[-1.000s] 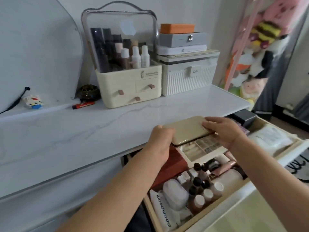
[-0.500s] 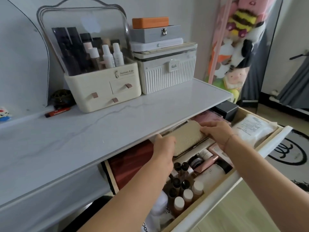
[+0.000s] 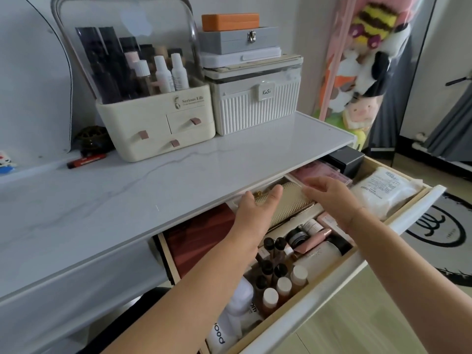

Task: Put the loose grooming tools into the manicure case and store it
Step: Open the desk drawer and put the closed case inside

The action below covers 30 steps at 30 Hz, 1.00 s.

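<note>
Fingers of the left hand [image 3: 255, 209] are straight and loose, and they hold nothing. Fingers of the right hand [image 3: 334, 198] are spread and loose too, with nothing in them. The gold manicure case [image 3: 291, 199] is shut and lies flat in the open drawer [image 3: 329, 292], at the back, partly under the edge of the counter [image 3: 178, 175]. It sits right between the two hands. Its left end, with the little clasp, is under the left fingers. Its right end is just beside the right fingers. The long side of the case runs across, from one hand to the other. I cannot tell if the fingers touch the case or float just above it.

I think the case is now in its place, so the drawer needs to be pushed shut next. The drawer front is back from the fingers, toward the person, under both arms. Both hands look about as near to it.
</note>
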Available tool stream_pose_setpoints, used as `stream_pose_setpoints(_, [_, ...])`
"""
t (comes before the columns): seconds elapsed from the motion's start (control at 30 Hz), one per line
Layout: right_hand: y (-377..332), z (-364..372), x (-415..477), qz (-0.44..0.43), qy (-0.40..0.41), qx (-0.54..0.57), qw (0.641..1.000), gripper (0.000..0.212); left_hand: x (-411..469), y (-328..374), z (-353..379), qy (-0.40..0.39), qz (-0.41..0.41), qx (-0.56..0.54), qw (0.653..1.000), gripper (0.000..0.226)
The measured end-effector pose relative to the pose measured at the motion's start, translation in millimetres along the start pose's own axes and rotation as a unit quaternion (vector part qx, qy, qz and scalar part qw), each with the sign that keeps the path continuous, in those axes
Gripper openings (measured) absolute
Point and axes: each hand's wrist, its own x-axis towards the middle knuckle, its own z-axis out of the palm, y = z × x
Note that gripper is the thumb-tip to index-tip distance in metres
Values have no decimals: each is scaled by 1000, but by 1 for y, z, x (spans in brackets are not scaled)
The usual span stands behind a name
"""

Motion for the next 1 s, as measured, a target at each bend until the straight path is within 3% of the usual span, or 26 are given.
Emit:
stream_pose_setpoints(0.07, [-7,-6,-22,-69,-27,-58,996,61,-13,0,-6,-28,23,46,998,100])
stream_pose_setpoints(0.13, [-10,-16,-48,-138,-112,-114,977,85,-32,-1,-13,-53,72,126,988,97])
stream_pose_setpoints(0.2, [-7,-26,-76,-177,-199,-163,950,97,-49,-7,-22,-84,129,250,956,101])
stream_pose_setpoints(0.27, [3,-34,-94,-197,-229,-239,923,104,-64,-17,-31,-124,124,362,915,116])
stream_pose_setpoints(0.37, [19,-32,-106,-218,-199,-336,895,107,-79,-31,-43,-157,89,461,869,126])
stream_pose_setpoints(0.53, [20,-15,-104,-244,-121,-301,914,112,-91,-41,-52,-161,118,526,827,130])
stream_pose_setpoints(0.6, [17,-8,-97,-247,-103,-287,920,114,-88,-46,-59,-134,126,558,809,130])
stream_pose_setpoints(0.87, [7,36,-41,-251,-35,-250,935,111,-52,-44,-103,94,121,637,755,118])
stream_pose_setpoints(1.0, [-2,64,-9,-246,-2,-275,929,105,-36,-51,-131,178,155,626,743,97])
